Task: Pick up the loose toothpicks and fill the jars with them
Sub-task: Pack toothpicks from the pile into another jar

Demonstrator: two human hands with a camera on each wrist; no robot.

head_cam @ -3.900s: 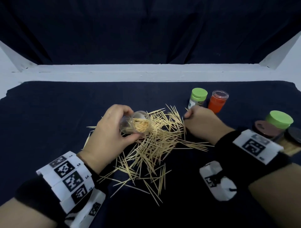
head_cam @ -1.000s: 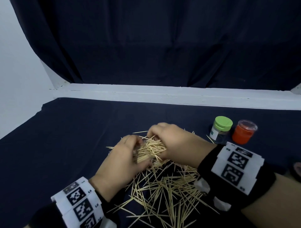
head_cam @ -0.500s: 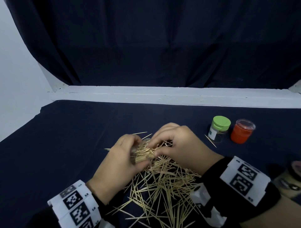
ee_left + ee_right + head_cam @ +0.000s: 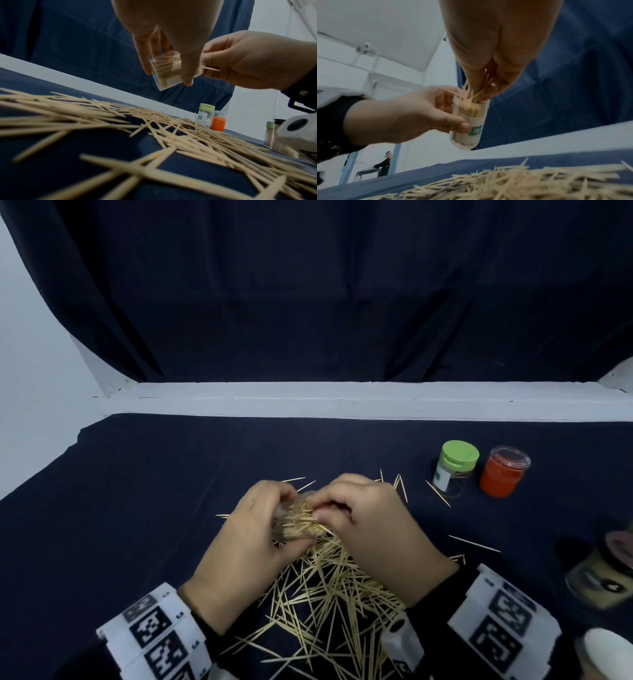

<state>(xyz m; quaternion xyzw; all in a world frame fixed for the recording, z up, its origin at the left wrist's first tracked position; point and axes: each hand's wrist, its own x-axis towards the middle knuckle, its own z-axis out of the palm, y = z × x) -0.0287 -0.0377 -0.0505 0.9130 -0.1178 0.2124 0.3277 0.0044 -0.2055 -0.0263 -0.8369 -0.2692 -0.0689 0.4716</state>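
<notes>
Two hands meet above the surface (image 4: 171,491): the left hand (image 4: 246,546) grips a clear jar (image 4: 469,121), and the right hand (image 4: 373,529) pinches a bundle of toothpicks (image 4: 471,94) into its mouth. Loose toothpicks (image 4: 329,604) lie scattered beneath.

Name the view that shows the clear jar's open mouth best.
The right wrist view: the clear jar shows whole, its mouth taking toothpicks. In the left wrist view a finger covers the mouth; the head view hides most of the jar behind both hands.

Part-filled clear jar (image 4: 468,120); scattered toothpicks (image 4: 329,594).
</notes>
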